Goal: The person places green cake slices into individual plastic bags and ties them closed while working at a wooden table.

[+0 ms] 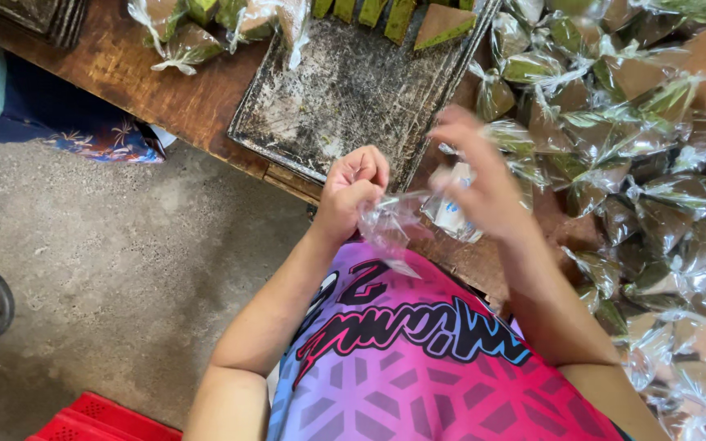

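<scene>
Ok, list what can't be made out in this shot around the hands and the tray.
- Right hand, head view: motion-blurred, so its fingers and grip are unclear.
- Clear bag: pinched by the left hand; whether it holds anything is hidden by glare and wrinkles.
- Pale packet: mostly behind the right hand.
- Tray: far end cut off by the top edge.
- Green slices: cropped at the top edge.
- Wrapped pieces: the pile runs past the right edge.

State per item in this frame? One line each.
left hand: closed, pinching the clear bag
right hand: open, blurred, at the bag
clear plastic bag: empty, crumpled
baking tray: mostly bare, a few cake slices at top
wrapped cakes: bagged, piled on table
</scene>
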